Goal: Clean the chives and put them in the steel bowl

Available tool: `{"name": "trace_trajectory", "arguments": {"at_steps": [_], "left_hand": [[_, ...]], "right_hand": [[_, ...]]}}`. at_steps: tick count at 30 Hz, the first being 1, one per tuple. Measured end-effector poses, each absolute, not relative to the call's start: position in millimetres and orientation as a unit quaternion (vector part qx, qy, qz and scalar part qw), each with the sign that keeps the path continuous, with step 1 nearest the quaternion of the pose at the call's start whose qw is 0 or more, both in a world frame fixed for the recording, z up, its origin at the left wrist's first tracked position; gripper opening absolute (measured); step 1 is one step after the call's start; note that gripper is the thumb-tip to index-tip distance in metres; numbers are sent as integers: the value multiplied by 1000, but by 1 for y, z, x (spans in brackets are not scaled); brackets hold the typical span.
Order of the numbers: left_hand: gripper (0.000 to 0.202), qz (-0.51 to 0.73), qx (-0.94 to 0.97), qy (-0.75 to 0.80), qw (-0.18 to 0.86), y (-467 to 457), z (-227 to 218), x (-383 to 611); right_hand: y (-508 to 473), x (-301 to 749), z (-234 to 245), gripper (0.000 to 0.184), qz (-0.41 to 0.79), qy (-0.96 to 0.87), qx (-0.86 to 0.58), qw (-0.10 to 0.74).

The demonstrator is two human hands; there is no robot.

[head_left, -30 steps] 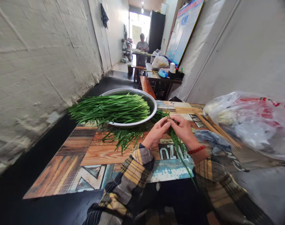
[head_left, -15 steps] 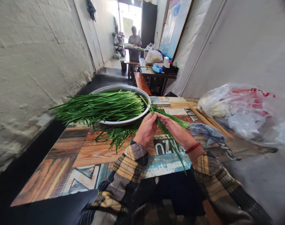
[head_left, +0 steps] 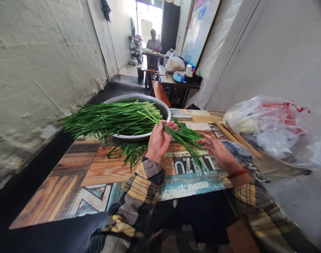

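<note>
Your left hand [head_left: 158, 140] is closed around a bunch [head_left: 183, 135] of chives, thumb on top, gripping it partway along its length. The bunch lies nearly level. One end pokes past your fingers towards the basin [head_left: 167, 113], and the other fans out to the right over the worktop [head_left: 97, 174].

Your right hand [head_left: 217, 150] is open, palm turned inward, fingers spread and loose. Its fingertips sit right at the fanned end of the bunch; you cannot tell from this view whether they touch the leaves. A red bracelet [head_left: 237, 173] circles that wrist.

Just beyond your left hand stands the wide metal basin, with a big pile [head_left: 110, 119] of chives lying across it. The leaf tips hang out over the rim to the left. Loose chives [head_left: 128, 151] lie on the worktop in front of the basin, just left of your left wrist.

Right of your right hand a grey-blue cloth [head_left: 239, 149] is crumpled on the worktop. Beside it, bamboo skewers [head_left: 230, 134] lie in a row running away from you. Past those sits a clear plastic bag [head_left: 276, 130] with red print, something pale inside it.

The worktop is patterned in wood and blue panels. Far down the corridor, well apart from you, a person [head_left: 153, 43] sits at another table.
</note>
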State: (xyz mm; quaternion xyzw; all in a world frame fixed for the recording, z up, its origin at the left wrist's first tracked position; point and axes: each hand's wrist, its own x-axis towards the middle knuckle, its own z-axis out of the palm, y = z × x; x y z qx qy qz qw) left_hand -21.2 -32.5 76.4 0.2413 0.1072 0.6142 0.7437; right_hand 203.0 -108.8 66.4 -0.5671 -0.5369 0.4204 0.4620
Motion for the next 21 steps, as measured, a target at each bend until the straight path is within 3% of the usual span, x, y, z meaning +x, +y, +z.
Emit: {"name": "trace_trajectory", "arguments": {"at_steps": [4,12,16,21], "left_hand": [[21,607,222,101,757,-34,79,-21],[19,624,217,107,743,-32,79,-21],[23,624,221,101,743,-33,79,-21],[23,630,231,123,731,-34,80,-20]], "right_hand": [[-110,190,64,56,417,-569,-530,470],[-128,161,64,69,659,-496,-417,383],[-140,167,66,66,659,-500,-433,357],[-159,178,70,43,558,-599,-485,307]]}}
